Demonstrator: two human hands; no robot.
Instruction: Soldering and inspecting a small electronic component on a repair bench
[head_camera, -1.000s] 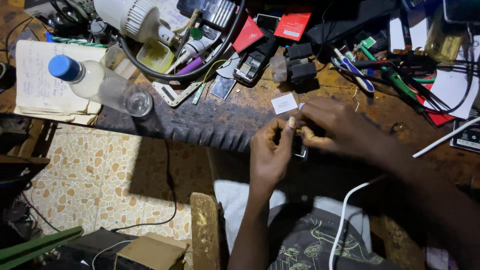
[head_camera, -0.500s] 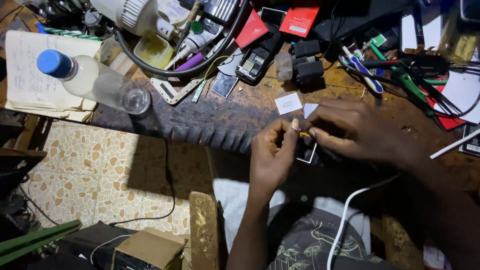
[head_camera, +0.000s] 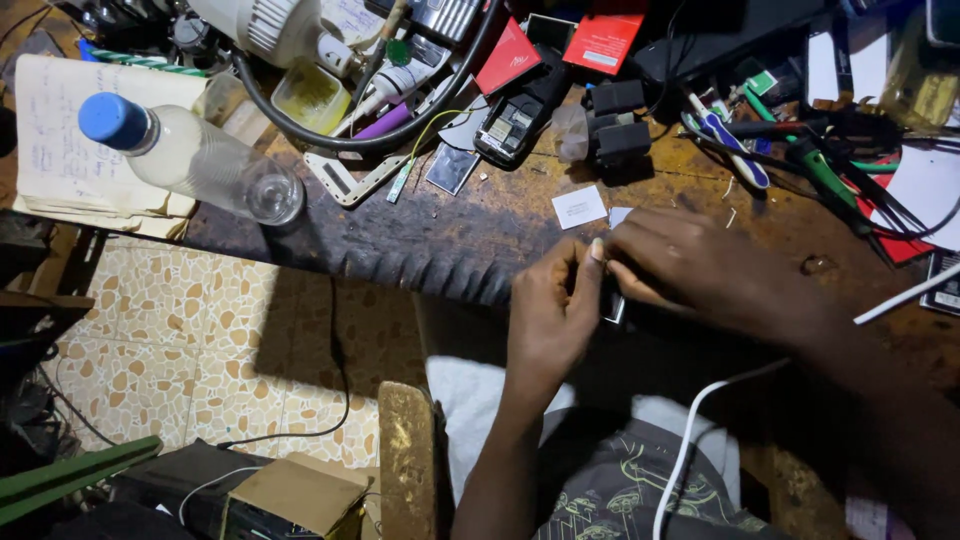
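Pinching together at the tabletop (head_camera: 480, 240) edge, just below the white card (head_camera: 579, 207), left hand (head_camera: 548, 318) and right hand (head_camera: 690, 268) each grip a small dark part (head_camera: 612, 306), steadying it for close work.

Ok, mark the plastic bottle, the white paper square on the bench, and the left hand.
plastic bottle (head_camera: 195, 160): head view, on its clear body.
white paper square (head_camera: 579, 207): head view, on its middle.
left hand (head_camera: 550, 315): head view, on the back of the hand.

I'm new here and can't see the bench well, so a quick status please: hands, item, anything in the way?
Left hand and right hand pinch a small dark part at the workbench edge. White card lies just beyond. Nothing blocks.
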